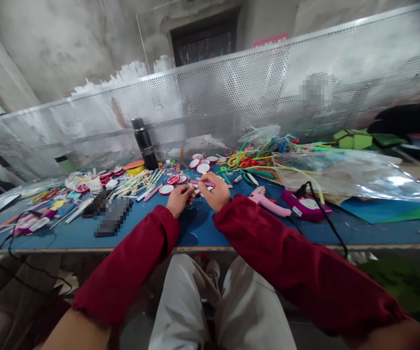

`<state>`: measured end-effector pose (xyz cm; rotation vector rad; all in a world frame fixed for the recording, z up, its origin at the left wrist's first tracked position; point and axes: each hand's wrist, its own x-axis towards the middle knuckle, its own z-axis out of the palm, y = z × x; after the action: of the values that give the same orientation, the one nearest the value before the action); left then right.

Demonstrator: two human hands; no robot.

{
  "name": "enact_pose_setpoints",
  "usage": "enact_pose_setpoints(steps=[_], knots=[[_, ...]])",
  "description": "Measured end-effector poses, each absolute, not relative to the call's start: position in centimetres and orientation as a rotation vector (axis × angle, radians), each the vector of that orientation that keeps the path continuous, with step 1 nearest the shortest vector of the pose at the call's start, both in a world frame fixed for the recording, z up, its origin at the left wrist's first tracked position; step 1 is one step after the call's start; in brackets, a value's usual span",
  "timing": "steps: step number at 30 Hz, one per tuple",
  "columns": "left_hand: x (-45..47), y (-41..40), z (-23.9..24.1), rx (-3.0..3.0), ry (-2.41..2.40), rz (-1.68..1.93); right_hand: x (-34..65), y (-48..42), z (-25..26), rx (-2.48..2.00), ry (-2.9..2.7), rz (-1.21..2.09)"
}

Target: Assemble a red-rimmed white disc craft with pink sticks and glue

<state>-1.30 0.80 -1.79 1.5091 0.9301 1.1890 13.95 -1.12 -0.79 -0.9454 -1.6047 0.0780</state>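
Note:
Both of my hands meet over the blue work table (195,238), close to its front edge. Fingers of my right hand (217,193) are closed round a slim pink pen-like stick (208,184), held nearly level and pointing left. My left hand (180,200) pinches a small pale piece near the stick's left end; it is too small to make out. Just behind the hands lie round red-and-white discs (166,189), several of them overlapping. A pink glue gun (270,201) rests to the right of my right hand.
A black bottle (145,146) stands before the perforated metal screen (210,97). On the right are a purple corded device (306,205), a clear plastic bag (348,170) and coloured pipe cleaners (246,158). Sticks (140,183) and a dark phone-like slab (113,218) lie left.

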Motion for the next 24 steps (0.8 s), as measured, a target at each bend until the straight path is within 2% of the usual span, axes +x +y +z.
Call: enact_pose_setpoints(steps=[24], knots=[[-1.28, 0.63, -1.68, 1.49, 0.91, 1.205, 13.99, -1.27, -0.54, -0.937, -1.616, 0.079]])
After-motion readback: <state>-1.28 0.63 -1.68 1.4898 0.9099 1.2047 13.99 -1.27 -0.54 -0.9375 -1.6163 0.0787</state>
